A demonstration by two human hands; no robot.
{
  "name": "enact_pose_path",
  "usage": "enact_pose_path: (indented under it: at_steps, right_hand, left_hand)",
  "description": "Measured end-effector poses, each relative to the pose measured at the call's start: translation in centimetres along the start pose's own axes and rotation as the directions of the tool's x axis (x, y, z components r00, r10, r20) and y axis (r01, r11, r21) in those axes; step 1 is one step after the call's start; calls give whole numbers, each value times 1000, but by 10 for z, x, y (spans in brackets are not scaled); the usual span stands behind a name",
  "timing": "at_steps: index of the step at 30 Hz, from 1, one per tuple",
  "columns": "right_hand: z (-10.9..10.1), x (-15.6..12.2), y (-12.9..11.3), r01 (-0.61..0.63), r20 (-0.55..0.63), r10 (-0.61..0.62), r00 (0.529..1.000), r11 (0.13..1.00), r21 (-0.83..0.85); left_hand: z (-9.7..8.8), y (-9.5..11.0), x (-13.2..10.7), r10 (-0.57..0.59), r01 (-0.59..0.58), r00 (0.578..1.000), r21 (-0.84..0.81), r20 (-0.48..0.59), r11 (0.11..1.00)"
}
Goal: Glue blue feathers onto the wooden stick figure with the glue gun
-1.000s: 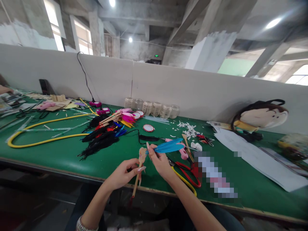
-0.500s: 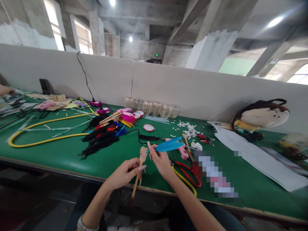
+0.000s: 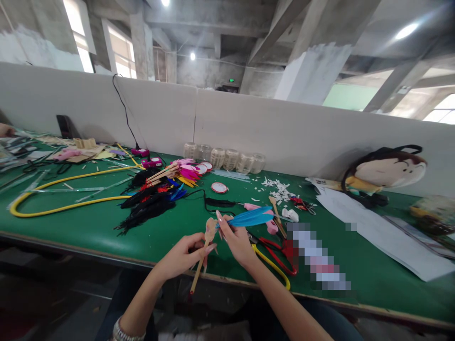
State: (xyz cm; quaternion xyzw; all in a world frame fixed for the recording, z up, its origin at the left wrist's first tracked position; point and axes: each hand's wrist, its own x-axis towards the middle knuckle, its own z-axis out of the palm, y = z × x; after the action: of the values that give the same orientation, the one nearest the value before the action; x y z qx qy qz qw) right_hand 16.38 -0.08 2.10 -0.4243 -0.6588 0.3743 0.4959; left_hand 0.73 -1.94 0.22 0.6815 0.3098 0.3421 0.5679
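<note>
Through the head camera I have my left hand [image 3: 183,258] with its grip narrow, thumb and fingers closed about the shaft of a pale wooden stick with a broad, flat, lobed head [image 3: 210,231]; I hold it slanted above the front edge of the green tabletop [image 3: 85,237], head up, lower end pointing down past that edge. My right hand [image 3: 236,241] has a narrow grip too, pinching a long bright-blue feather [image 3: 250,217] near its quill, right beside the stick's head, the vane reaching out to the right. I can't tell whether quill and wood touch. Beyond the feather lies a pink glue gun [image 3: 272,228], partly covered by it from my angle, and just right of my wrist sit red-handled scissors [image 3: 289,255]. Over on the left I see a heap of black feathers [image 3: 145,215], with pink-tipped wooden sticks [image 3: 167,173] bunched behind it. Clear upturned jars [image 3: 231,160] line the grey partition [image 3: 249,123].
</note>
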Motion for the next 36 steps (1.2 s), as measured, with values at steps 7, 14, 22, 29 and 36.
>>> enact_pose_path:
  at_steps: [7,14,22,29,36]
  right_hand:
    - [0,0,2,-37,1,37,999,999,16]
    - [2,-1,1,-66,51,62,997,995,81]
    - [3,-1,8,-39,93,25,995,988,149]
    - [5,1,9,-69,93,56,994,987,145]
    - [1,2,4,-50,98,40,994,994,99]
  left_hand:
    - [-1,1,-1,-9,10,1000,38,-22,999]
    - [-2,-1,0,33,-33,999,1,-2,999]
    - [-3,0,0,10,-10,1000,-27,10,1000]
    - [-2,-2,0,-6,6,1000,-18,-11,1000]
    - [-1,-5,0,-25,25,999,-29,-22,999]
